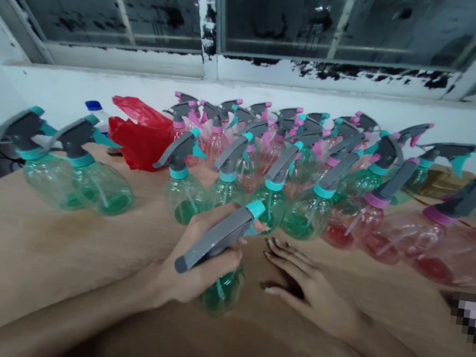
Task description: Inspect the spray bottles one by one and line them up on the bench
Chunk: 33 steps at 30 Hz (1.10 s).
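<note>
One green spray bottle (pixel 222 293), its upper part gripped by the left hand (pixel 195 279), is just before the bottle row (pixel 303 220), the right hand (pixel 315 290) spread palm-down over the desk (pixel 53 259), so a careless forward swing might topple that row.

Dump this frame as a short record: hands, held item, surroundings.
left_hand: left hand wrapped around the upper part of the held spray bottle
held_item: green body, grey trigger head, teal nozzle
right_hand: right hand on the table, fingers spread, holding nothing
left_side: two green spray bottles, side by side
ahead: crowded rows of green and pink spray bottles
right_side: pink spray bottles
behind_left: red plastic bag, blue-capped bottle
backdrop: window above a white wall
</note>
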Each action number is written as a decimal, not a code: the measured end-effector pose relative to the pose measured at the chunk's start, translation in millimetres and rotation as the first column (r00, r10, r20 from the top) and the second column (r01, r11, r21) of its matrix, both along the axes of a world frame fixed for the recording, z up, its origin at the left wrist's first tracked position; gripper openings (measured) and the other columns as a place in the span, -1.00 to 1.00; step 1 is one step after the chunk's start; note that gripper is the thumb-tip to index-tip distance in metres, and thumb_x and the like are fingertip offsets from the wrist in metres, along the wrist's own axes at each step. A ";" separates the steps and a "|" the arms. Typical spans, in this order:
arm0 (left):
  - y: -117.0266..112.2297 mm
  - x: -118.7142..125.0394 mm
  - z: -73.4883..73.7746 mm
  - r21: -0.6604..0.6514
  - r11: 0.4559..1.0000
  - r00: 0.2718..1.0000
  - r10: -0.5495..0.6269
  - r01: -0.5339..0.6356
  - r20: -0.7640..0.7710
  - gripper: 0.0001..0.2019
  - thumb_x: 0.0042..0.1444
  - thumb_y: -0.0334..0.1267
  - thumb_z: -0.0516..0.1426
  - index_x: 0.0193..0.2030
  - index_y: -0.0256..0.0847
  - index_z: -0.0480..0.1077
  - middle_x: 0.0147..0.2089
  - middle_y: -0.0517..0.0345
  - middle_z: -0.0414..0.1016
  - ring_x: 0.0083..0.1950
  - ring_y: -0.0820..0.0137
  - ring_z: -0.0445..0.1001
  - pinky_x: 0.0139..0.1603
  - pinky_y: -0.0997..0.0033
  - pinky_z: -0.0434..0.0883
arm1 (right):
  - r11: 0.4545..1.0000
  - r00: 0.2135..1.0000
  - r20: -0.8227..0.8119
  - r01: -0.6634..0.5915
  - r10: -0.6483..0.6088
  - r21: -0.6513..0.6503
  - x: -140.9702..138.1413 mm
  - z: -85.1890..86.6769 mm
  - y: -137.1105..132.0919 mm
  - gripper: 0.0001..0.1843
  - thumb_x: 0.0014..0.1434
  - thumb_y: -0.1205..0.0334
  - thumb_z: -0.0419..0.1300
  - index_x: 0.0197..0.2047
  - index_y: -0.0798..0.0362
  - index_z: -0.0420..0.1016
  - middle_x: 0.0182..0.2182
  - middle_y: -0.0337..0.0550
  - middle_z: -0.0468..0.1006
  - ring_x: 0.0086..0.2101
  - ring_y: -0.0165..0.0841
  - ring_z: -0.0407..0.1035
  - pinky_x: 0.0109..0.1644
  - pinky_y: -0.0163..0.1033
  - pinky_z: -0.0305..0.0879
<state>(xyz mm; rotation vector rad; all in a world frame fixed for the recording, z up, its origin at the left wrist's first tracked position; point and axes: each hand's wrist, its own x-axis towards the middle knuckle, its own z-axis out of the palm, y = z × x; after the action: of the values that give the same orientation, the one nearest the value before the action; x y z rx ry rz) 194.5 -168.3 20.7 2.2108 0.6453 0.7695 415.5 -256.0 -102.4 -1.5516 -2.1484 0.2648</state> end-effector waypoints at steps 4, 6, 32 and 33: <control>-1.9 1.6 -1.3 -0.079 0.997 0.998 -0.010 0.015 0.063 -0.61 -0.12 -0.46 0.04 -0.13 -0.08 0.43 -0.33 0.21 0.44 -0.34 0.37 0.46 -0.28 0.39 0.41 | 1.000 1.000 -0.006 -0.001 0.001 -0.001 0.1 0.1 -0.3 -0.39 0.21 -0.05 0.09 0.28 -0.10 0.12 0.25 -0.16 0.21 0.23 -0.19 0.05 0.26 0.08 0.08; -3.1 2.4 -0.9 -0.075 0.997 0.997 0.002 0.004 0.079 -0.61 -0.13 -0.48 0.03 -0.15 -0.09 0.43 -0.34 0.22 0.43 -0.33 0.37 0.45 -0.26 0.39 0.40 | 1.000 1.000 -0.016 0.001 -0.001 0.000 -0.3 1.1 -0.5 -0.40 0.21 -0.04 0.09 0.28 -0.10 0.12 0.25 -0.15 0.21 0.23 -0.18 0.05 0.25 0.09 0.10; -1.2 5.0 9.3 -0.198 0.972 0.992 -0.124 0.127 0.025 -0.45 -0.12 -0.57 0.01 0.05 -0.14 0.37 -0.05 0.10 0.54 -0.16 0.33 0.53 -0.38 0.52 0.45 | 1.000 1.000 -0.016 0.001 -0.001 0.016 0.0 0.9 -0.3 -0.39 0.20 -0.04 0.11 0.27 -0.10 0.13 0.23 -0.15 0.24 0.22 -0.18 0.07 0.25 0.09 0.10; -0.5 5.2 8.5 -0.202 0.969 0.990 -0.140 0.144 0.032 -0.46 -0.12 -0.57 0.02 0.04 -0.15 0.39 -0.02 0.08 0.52 -0.16 0.33 0.53 -0.38 0.52 0.45 | 1.000 1.000 -0.019 0.002 -0.002 0.015 -0.2 1.2 -0.5 -0.39 0.19 -0.04 0.11 0.27 -0.10 0.14 0.23 -0.15 0.24 0.22 -0.18 0.08 0.25 0.08 0.10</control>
<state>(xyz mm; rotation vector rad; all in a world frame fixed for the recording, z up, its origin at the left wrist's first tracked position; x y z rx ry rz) 199.8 -168.8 29.2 2.0349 0.5257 0.6201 415.2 -256.4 -101.1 -1.5367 -2.1293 0.2620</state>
